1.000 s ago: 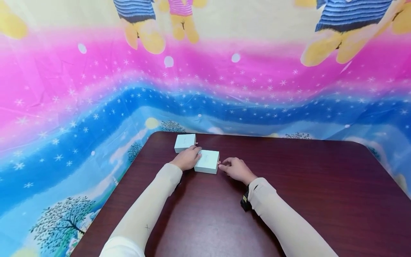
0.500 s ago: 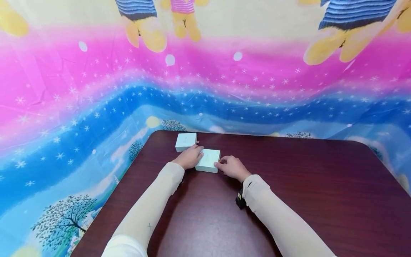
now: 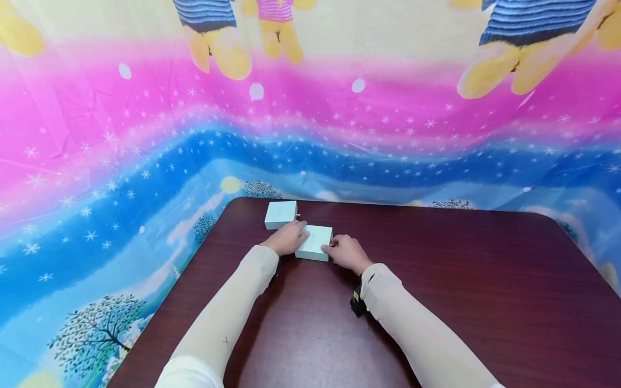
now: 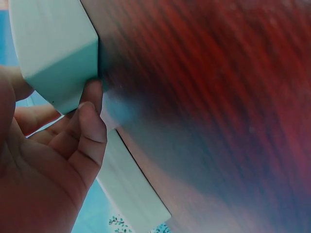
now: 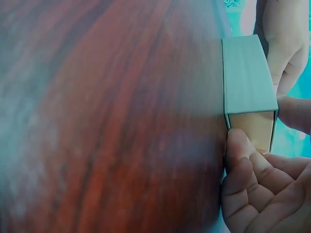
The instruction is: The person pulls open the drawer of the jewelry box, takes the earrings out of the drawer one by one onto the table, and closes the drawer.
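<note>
A small flat white box (image 3: pixel 314 243) lies on the dark reddish table between both hands. My left hand (image 3: pixel 285 238) grips its left end, thumb on the top face and fingertips against the side in the left wrist view. At the opposite end is my right hand (image 3: pixel 348 252), its thumb over the top edge and its curled fingers against the end. The right wrist view shows a tan inner drawer (image 5: pixel 252 127) set inside the outer sleeve at that end, partly covered by fingertips. Any pull tab there is hidden by the fingers.
A second white box (image 3: pixel 280 214) stands farther back to the left, close behind my left hand, with a small tab at its right side. The brown table (image 3: pixel 461 280) ends at a patterned cloth backdrop (image 3: pixel 368 134) along the back and left.
My right hand has come in leftward from beside the box to its right end, its thumb now over the top edge. The left hand has kept its grip; both boxes stay in place.
</note>
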Available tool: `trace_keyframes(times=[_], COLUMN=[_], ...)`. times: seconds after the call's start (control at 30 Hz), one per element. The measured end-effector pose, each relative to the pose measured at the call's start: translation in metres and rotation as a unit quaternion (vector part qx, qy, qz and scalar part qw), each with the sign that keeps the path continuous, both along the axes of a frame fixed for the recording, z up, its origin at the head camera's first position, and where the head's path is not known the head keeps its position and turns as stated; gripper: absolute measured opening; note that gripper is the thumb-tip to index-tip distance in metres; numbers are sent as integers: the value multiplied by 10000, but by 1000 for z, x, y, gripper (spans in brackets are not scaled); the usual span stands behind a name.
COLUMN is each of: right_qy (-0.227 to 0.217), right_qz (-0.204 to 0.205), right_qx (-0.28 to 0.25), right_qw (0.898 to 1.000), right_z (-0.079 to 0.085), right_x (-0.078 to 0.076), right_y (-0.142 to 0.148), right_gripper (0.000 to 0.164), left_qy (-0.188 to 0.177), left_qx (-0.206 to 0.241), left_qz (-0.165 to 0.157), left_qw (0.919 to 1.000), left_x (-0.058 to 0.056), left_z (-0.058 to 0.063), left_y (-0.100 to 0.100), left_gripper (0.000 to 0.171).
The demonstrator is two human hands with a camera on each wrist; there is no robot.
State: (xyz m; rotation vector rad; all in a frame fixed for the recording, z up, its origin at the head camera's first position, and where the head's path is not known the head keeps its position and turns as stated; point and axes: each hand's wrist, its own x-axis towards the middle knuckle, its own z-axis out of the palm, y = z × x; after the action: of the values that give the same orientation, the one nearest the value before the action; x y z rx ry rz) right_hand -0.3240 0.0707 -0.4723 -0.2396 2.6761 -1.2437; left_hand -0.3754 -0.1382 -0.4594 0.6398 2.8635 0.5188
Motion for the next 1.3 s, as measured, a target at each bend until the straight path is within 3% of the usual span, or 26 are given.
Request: trace_keyframes(times=[0.53, 0.7, 0.87, 1.1, 1.3], right_qy=[-197, -118, -110, 28, -19], right_qz=[32, 96, 174, 390, 425], right_qx=[-130, -131, -54, 29, 56], right_qw=[9997, 9998, 9998, 9992, 9991], right_z=[2, 2, 2, 6, 5], right_x=[3, 4, 7, 10, 14], right_y=[5, 8, 11, 16, 22], right_gripper=[40, 38, 38, 25, 28], left_qy=[-92, -9, -148, -127, -97], left_qx=[171, 163, 216, 299, 268], left_qz=[118, 160, 144, 87, 6], left_qw=[9997, 9997, 9996, 9994, 9996], left_x=[6, 9, 14, 18, 23], left_z=[-2, -2, -1, -3, -3], left_y=[0, 3, 4, 5, 9], left_gripper=[58, 58, 59, 60, 60])
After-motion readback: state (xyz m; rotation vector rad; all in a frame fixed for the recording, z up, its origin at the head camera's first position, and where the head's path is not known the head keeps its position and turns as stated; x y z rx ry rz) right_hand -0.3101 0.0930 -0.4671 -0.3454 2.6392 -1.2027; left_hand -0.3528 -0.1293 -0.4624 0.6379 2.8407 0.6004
